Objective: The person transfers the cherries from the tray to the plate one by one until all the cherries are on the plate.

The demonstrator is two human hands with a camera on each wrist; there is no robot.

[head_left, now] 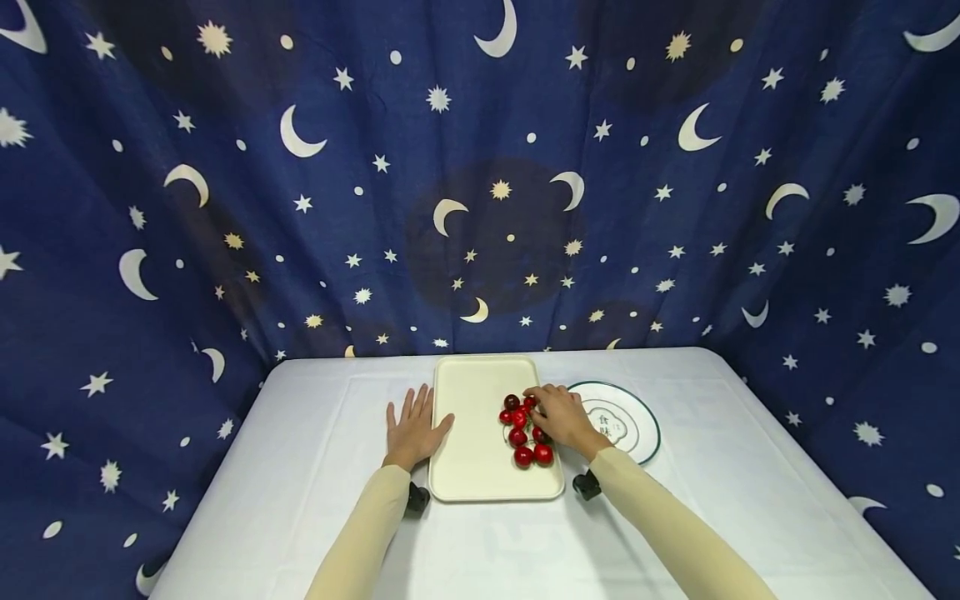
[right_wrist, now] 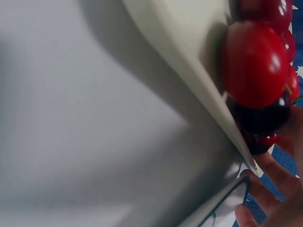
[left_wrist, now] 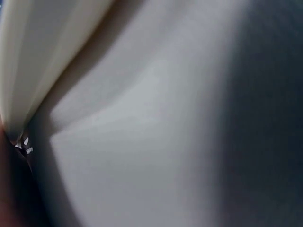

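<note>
My left hand lies flat with fingers spread at the left edge of a cream tray, its thumb reaching over the rim. A group of red and dark red cherries sits in the tray's right half, some with thin stems. My right hand reaches over the tray's right rim, with bent fingers and thumb at a red cherry at the group's far end. Whether they pinch it is hidden. In the right wrist view, fingers show beside a dark cherry and a large red cherry.
A white plate with a dark green rim and printed characters stands right of the tray, partly behind my right hand and wrist. A white cloth covers the table. A blue curtain with moons and stars hangs behind.
</note>
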